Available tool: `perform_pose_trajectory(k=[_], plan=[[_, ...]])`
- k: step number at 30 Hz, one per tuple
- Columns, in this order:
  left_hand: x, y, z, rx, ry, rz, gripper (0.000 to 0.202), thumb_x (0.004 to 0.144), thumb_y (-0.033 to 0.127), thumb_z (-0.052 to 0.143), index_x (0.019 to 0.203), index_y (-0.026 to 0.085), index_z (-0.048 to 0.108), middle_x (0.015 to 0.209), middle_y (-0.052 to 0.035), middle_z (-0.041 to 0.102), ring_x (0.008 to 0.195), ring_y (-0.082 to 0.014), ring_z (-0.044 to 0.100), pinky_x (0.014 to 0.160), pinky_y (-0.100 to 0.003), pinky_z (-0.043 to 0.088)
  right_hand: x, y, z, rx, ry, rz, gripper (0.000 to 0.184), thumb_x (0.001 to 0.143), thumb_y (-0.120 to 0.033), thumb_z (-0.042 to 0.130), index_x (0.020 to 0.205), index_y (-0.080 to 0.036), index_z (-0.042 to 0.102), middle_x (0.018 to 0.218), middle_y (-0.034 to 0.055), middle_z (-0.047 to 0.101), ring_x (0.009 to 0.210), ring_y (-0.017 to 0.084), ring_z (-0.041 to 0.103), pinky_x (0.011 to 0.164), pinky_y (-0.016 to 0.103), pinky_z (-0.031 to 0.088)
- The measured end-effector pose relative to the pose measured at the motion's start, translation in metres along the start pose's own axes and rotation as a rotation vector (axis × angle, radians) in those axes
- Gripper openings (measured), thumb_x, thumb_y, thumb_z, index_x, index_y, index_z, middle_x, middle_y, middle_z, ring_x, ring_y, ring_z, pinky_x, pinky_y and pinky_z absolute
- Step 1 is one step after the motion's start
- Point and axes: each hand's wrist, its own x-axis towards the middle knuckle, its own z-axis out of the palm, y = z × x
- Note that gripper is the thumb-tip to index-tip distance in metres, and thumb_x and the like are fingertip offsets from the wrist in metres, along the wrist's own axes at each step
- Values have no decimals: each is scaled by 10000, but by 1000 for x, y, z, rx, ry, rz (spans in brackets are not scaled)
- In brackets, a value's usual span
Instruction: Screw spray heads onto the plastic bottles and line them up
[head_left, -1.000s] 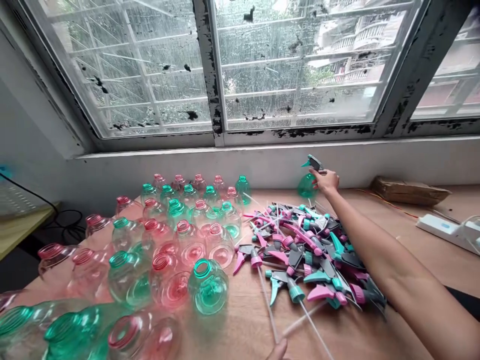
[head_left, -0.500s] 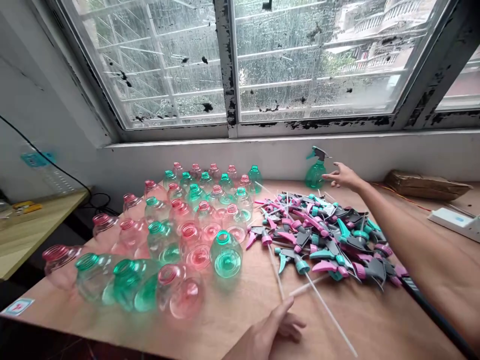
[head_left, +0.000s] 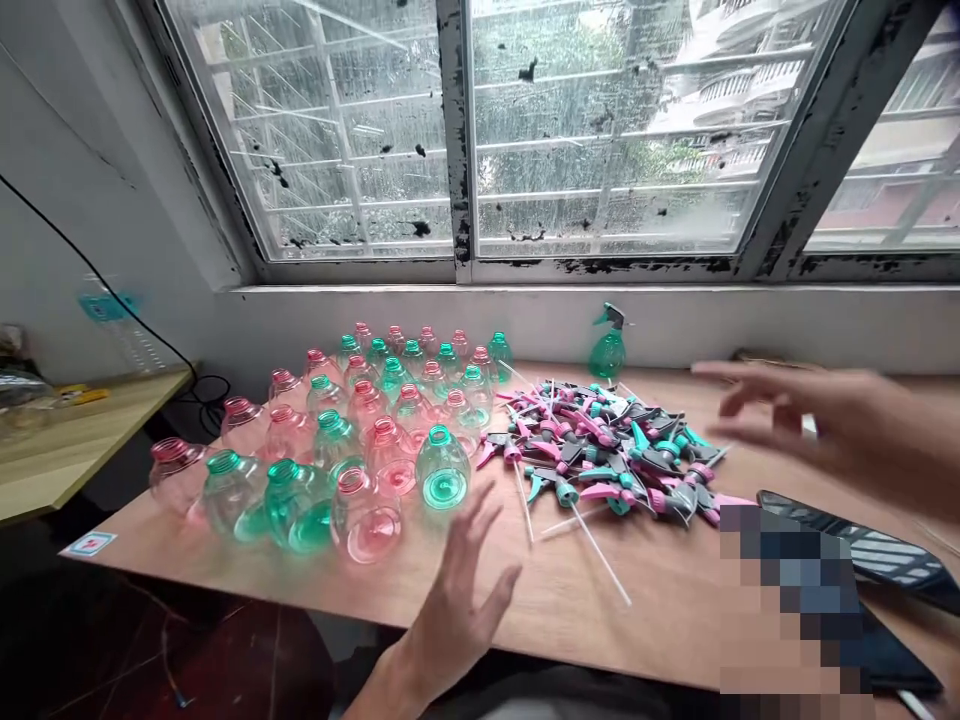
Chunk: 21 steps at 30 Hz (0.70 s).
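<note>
My left hand (head_left: pixel 466 590) hovers over the front of the table with its fingers spread, holding nothing. Nearest to it is a clear green bottle (head_left: pixel 442 468) without a top. Several rows of pink and green open-necked bottles (head_left: pixel 371 520) stand to the left. My right hand (head_left: pixel 787 410) is held in the air at the right, fingers apart and slightly blurred, with nothing in it. Beside it lies a heap of spray trigger heads (head_left: pixel 592 450) in pink, teal and grey, some with white dip tubes. One assembled green spray bottle (head_left: pixel 607 350) stands by the wall.
Two dark phone-like slabs lie at the right, one a black phone (head_left: pixel 862 550); pixelation covers part of that area. A small printed card (head_left: pixel 88 545) sits at the table's left corner. A second wooden table (head_left: pixel 45 470) stands at far left, below a black cable (head_left: pixel 90 265).
My right hand has drawn back from beside the assembled spray bottle toward the right. My left hand has lifted and opened, moving left. The view has shifted back, showing more of the table's front.
</note>
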Motion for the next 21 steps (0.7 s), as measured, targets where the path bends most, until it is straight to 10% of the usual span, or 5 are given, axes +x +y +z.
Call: perform_pose_trajectory(k=[2,6,10,17,21], plan=[[10,2,-10,253,169,20,606,1020,176,522,1554,289,259,1686,-141,238,1583,-310,219,1267,-571,281,-74,-14,16,-131,-128,-155,468,769,-627,733,1233,-596,678,765,28,801,471,315,666,466,464,557],[42,4,-34,566,106,15,610,1005,256,586,1554,277,322,1687,-124,310,1601,-369,137,1259,-626,253,-157,-17,60,-8,-321,-130,531,925,-452,612,1424,-599,508,978,0,847,726,345,807,598,449,671],[68,-5,-40,638,93,27,661,998,284,604,1580,250,294,1682,-159,325,1590,-414,143,1242,-694,190,-150,3,85,-195,-404,-238,687,947,-97,364,1556,-411,415,1571,47,541,1312,366,622,987,565,574],[57,-13,-26,558,109,94,603,1013,207,564,1560,174,310,1547,-193,479,1508,-347,363,1220,-578,356,-106,33,118,-479,-313,-262,763,853,85,373,1550,-219,424,1585,164,494,1449,333,468,1104,538,492],[35,-2,-21,422,41,250,485,1012,145,558,1460,277,428,1401,-85,634,1402,-240,521,1165,-419,452,-107,24,132,-575,-314,-346,812,825,127,360,1557,-225,391,1605,112,485,1491,353,394,1185,714,280]])
